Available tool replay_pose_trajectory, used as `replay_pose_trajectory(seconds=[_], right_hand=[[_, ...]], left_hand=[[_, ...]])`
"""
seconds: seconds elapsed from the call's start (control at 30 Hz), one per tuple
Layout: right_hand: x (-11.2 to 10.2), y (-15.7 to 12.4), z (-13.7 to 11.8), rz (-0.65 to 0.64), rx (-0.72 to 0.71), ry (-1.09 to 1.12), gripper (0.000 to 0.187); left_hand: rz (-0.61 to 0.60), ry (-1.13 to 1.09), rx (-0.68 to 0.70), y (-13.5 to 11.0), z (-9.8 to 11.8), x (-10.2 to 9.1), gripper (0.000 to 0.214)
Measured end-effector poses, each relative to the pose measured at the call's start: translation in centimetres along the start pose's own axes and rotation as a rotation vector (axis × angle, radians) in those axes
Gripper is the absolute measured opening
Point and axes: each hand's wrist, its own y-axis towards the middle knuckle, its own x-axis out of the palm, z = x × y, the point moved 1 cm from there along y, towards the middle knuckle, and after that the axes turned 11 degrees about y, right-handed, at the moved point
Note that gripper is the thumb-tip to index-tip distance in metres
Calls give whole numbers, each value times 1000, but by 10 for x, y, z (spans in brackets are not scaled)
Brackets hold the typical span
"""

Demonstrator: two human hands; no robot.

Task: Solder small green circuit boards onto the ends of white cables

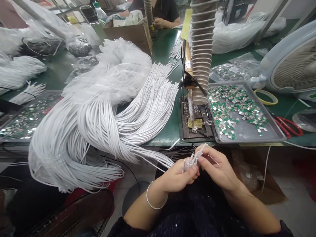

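Wire ends (190,162) sit gripped between left hand (175,176) and right hand (217,168).

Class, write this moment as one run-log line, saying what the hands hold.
left hand: white cable ends | right hand: same | nearby: bundled white cables, steel tray of green-and-silver tabs
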Motion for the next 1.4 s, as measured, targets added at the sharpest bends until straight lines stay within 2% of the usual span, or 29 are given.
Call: replay_pose_trajectory(seconds=[0.13, 0.27, 0.33, 0.4, 0.47, 0.53, 0.67, 0.8, 0.9, 1.07, 1.17, 1.3, 1.4], right_hand=[[2, -2, 8, 38, 44, 164, 14], [4, -2, 16, 129, 64, 251, 16], [3, -3, 17, 167, 39, 230, 15], [1, -3, 16, 201, -7, 164, 14], [-2, -4, 15, 230, -55, 80, 13], [-5, -5, 13, 246, -101, -14, 13], [-5, -5, 8, 188, -229, -234, 11], [-1, -4, 6, 26, -305, -347, 9], [0, -3, 6, -88, -285, -409, 9], [-2, -2, 10, -235, -192, -576, 12], [-3, -2, 12, -214, -216, -591, 13], [-3, -4, 13, -70, -283, -421, 9], [-3, -4, 11, 25, -286, -401, 8]], left_hand=[[78, 131, 55, -1, 2, -2, 34], [202, 65, 10, 1, 0, 4, 40], [317, 48, -8, 2, 0, 7, 45], [494, 95, 3, 3, 1, 9, 46], [675, 166, 56, 3, 3, 10, 43], [779, 225, 118, 3, 3, 10, 40], [759, 357, 165, 1, -2, 12, 33], [701, 539, 186, 1, -4, 12, 32], [657, 588, 185, 2, -2, 12, 32], [627, 538, 120, 3, -2, 12, 34], [608, 513, 88, 3, -2, 10, 35], [596, 456, 85, 4, 0, 8, 37], [576, 433, 78, 4, 1, 7, 35]])
